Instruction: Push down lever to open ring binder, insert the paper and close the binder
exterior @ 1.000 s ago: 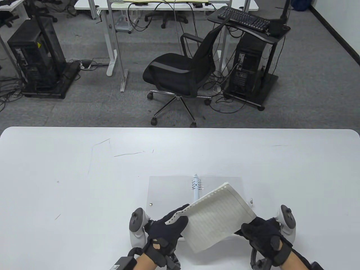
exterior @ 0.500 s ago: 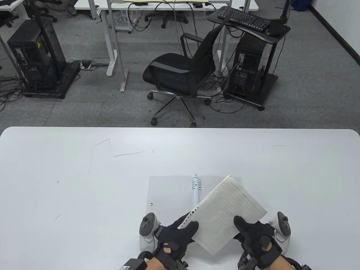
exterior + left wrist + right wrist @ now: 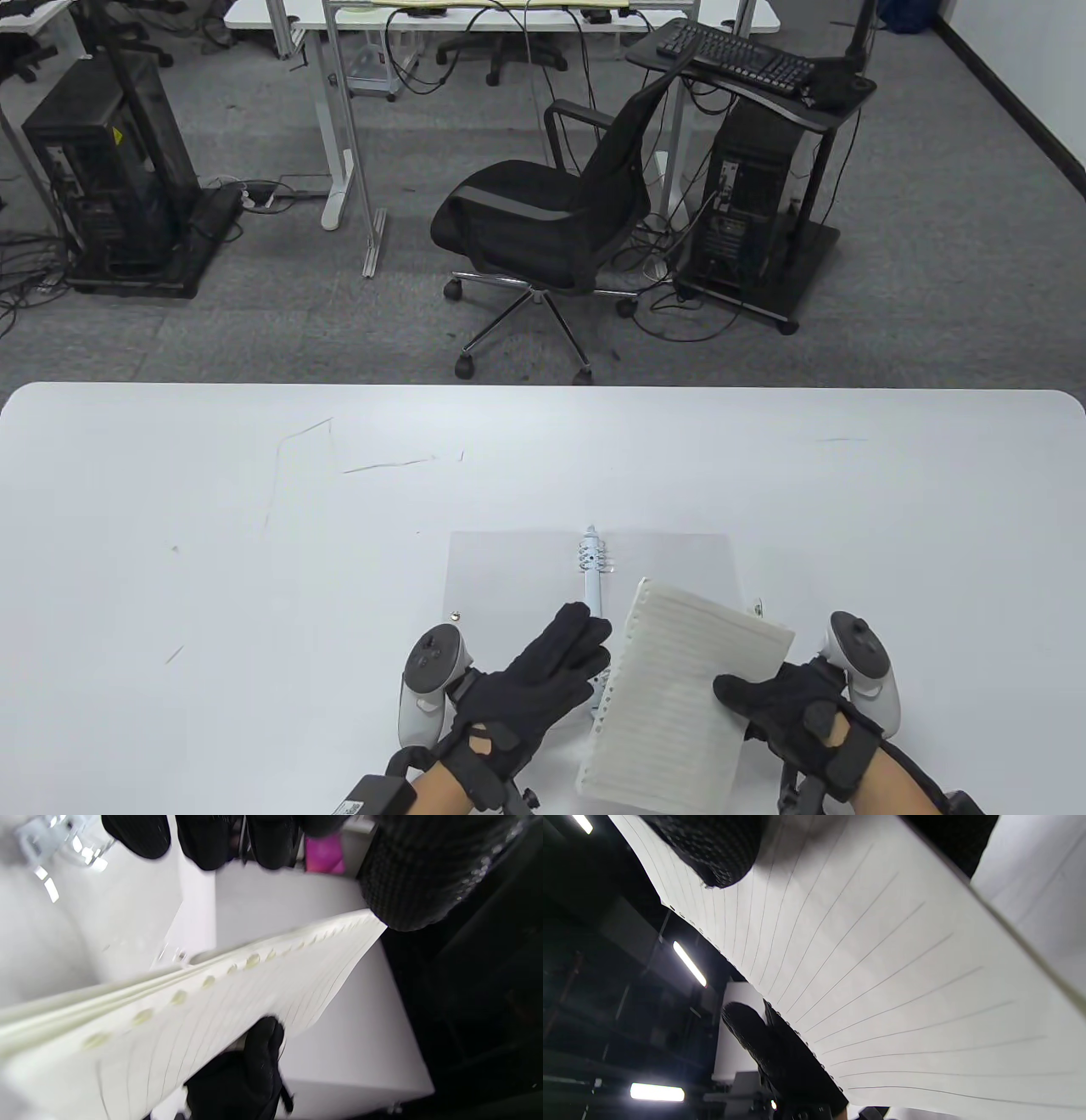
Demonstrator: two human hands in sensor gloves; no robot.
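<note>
A clear ring binder (image 3: 509, 577) lies open flat near the table's front edge, its metal ring spine (image 3: 591, 564) running down the middle. A stack of lined, hole-punched paper (image 3: 687, 705) hovers tilted over the binder's right half, its punched edge facing the spine. My right hand (image 3: 747, 696) pinches the paper's right side, thumb (image 3: 712, 849) on top and fingers hidden beneath. My left hand (image 3: 581, 641) stretches its fingers straight over the lower spine, beside the punched edge (image 3: 203, 982) and holding nothing. The rings' lower part is hidden by the hand and paper.
The white table (image 3: 254, 552) spreads wide to the left, right and back. Small snap studs (image 3: 456, 616) sit on the binder's covers. Beyond the far edge stand an office chair (image 3: 543, 221) and computer towers (image 3: 747, 212) on the floor.
The left hand has let go of the paper and straightened its fingers over the spine. The right hand has turned the paper so its punched edge runs along the spine, and lowered it.
</note>
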